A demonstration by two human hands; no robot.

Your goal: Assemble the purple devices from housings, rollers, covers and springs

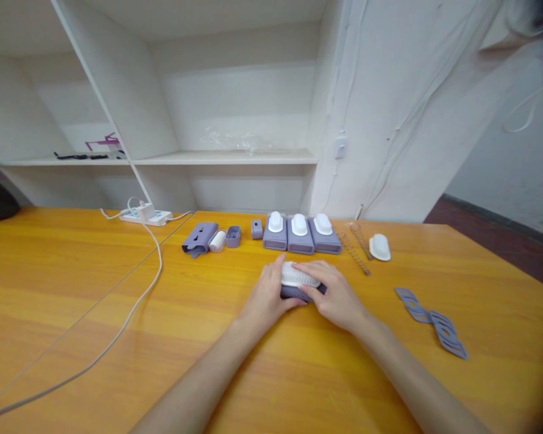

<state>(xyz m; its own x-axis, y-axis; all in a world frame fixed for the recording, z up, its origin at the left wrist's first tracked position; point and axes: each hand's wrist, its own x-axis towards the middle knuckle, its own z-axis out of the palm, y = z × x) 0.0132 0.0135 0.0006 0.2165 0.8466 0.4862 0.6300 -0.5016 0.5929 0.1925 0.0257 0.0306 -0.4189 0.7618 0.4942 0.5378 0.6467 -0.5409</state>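
Between my hands, low over the front-middle of the table, is a white ribbed oval cap (298, 276) on top of a grey-purple plastic part (293, 292). My left hand (266, 292) wraps the left side, its thumb along the near lower edge. My right hand (337, 295) closes on the right side, fingers over the cap and thumb at the front. The fingers cover both ends, so I cannot tell whether the cap is fixed to the part. Just behind stand three purple housings (300, 243), each with a white oval cap (299, 225) on top.
Left of the housings lie a purple shell (201, 237), a white cylinder (218, 242) and small purple parts (233, 236). To the right are metal springs (355, 255), another white cap (380, 247) and flat slotted purple pieces (443, 328). A cable (131, 316) crosses the left from a power strip (160, 217).
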